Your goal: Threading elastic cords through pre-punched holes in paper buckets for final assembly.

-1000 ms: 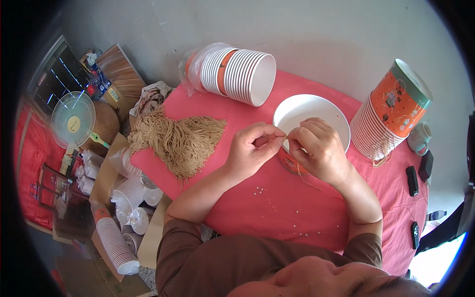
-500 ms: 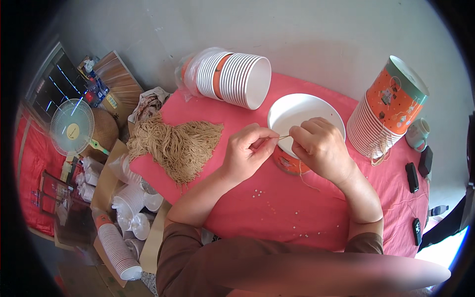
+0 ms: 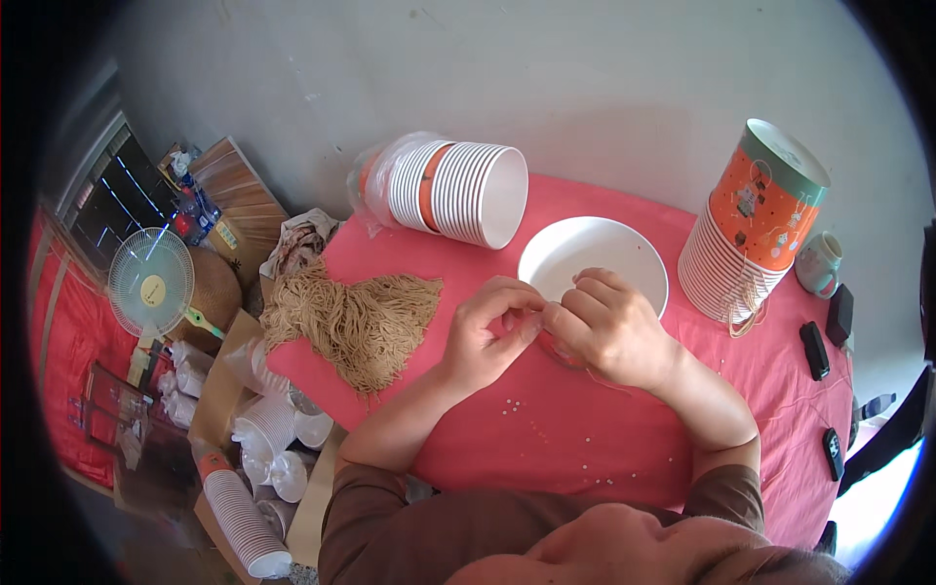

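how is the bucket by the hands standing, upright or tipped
Upright: the bucket shows its open white mouth facing up, rim uppermost. The right hand hides part of it.

The red cloth (image 3: pixel 517 463) looks matt, with fine wrinkles at the right. The tan string bundle (image 3: pixel 366 327) at the left has a rough, fibrous surface. The centre bucket (image 3: pixel 561 249) and the far bucket stack (image 3: pixel 468 192) appear of smooth white paper, the stack partly inside glossy, clear plastic film (image 3: pixel 375 185). The mug (image 3: pixel 820 263) seems smooth ceramic.

Left grip (image 3: pixel 492 331) meets right grip (image 3: pixel 616 330) near bowl (image 3: pixel 567 252).
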Motion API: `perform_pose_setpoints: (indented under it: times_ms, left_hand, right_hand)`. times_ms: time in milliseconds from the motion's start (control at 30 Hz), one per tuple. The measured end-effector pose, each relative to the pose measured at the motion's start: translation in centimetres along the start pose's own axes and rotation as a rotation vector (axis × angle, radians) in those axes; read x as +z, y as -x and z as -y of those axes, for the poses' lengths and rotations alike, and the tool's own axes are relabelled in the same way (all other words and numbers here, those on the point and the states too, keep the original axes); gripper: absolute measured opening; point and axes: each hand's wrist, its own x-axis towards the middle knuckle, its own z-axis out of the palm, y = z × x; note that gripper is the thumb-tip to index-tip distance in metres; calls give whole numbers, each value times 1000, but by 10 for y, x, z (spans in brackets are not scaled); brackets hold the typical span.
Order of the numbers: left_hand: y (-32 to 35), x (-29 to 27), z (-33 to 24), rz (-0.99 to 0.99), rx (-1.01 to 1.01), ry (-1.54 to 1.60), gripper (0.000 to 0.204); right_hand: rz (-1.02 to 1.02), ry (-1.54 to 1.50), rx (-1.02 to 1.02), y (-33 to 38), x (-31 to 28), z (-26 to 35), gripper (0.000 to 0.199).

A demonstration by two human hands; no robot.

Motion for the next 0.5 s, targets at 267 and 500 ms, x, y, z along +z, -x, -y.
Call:
perform_pose_setpoints:
  times_ms: [267, 500]
  left_hand:
    - [-7, 1, -2, 0, 148, -107, 12]
    - [-6, 3, -4, 12, 169, -158, 14]
  right_hand:
    - [-19, 39, -18, -2, -1, 0, 20]
    - [-1, 11, -28, 0, -1, 1, 22]
